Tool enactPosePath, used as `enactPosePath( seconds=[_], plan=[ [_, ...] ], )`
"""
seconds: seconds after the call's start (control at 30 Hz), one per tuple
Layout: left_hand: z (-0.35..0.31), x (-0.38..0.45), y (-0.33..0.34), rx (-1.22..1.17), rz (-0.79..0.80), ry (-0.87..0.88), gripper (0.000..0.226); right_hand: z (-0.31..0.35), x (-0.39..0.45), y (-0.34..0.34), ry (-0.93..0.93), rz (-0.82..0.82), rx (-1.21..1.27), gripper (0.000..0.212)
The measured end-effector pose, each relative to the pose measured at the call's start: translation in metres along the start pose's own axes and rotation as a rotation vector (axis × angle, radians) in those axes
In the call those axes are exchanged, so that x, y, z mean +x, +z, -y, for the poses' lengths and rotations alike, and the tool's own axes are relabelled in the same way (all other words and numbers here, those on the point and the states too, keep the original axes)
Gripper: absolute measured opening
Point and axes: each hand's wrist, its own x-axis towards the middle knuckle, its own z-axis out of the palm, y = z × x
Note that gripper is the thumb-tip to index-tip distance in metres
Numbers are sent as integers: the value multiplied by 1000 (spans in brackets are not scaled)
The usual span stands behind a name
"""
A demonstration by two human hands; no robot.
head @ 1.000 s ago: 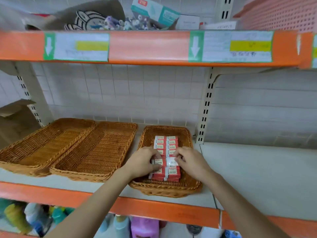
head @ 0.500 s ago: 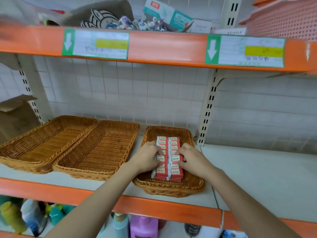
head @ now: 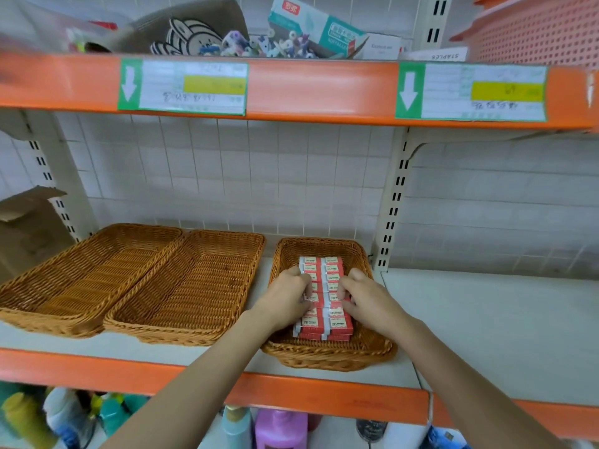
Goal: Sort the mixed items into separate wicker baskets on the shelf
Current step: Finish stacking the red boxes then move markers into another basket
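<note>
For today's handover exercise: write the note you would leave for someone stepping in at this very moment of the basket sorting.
Left hand and right hand: fingers curled on the red boxes, from either side.
Red boxes: two neat rows in the right wicker basket.
Middle basket and left basket: nothing in them.
Done: red boxes sorted.
Left: mixed items on the upper shelf likely go into the other baskets.

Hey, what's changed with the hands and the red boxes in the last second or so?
Both hands slid away from the person, from the near end of the two rows of red boxes toward their middle. The left hand and right hand still press the rows from either side, fingers curled on the boxes. The boxes stay in the small wicker basket; the two large wicker baskets have not moved.
</note>
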Motion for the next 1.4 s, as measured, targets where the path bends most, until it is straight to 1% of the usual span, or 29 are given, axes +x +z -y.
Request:
enactPosePath(
  seconds=[0.07,0.17,0.27,0.33,0.43,0.53,0.6,0.67,0.7,0.8,0.9,1.0,1.13,1.3,1.4],
  plan=[
    [0,0,1,26,-9,12,13,1,-1,-2,-6,2,-15,9],
    [-2,-2,1,114,-43,51,17,5,-3,-7,-20,17,-35,3],
    [-6,-6,-2,189,-58,118,21,8,-10,-12,-31,37,-109,24],
    [-10,-9,-4,198,-34,146,21,10,-18,-15,-33,41,-195,32],
    [-22,-17,-6,189,56,121,30,10,-33,-19,-12,103,-196,41],
    [-42,-23,-7,245,149,5,39,6,-52,-25,53,230,-99,51],
    [-59,-27,-6,262,268,-86,45,0,-70,-30,77,301,-77,61],
    [-79,-35,-2,249,369,-114,53,-7,-90,-35,82,336,-72,67],
    [-90,-39,2,223,367,-127,57,-11,-101,-36,84,340,-61,68],
    [-127,-59,13,154,245,-146,64,-28,-133,-40,80,334,-61,70],
    [-171,-81,23,222,183,-107,64,-48,-166,-47,44,313,-126,71],
    [-208,-87,34,285,206,-98,66,-69,-201,-59,86,319,-142,70],
    [-250,-72,47,357,216,-45,68,-106,-237,-81,172,303,-176,71],
    [-295,-38,66,295,277,4,69,-153,-263,-103,273,259,-180,70],
    [-319,-16,76,263,345,17,70,-179,-273,-110,327,260,-196,70]
  ],
)
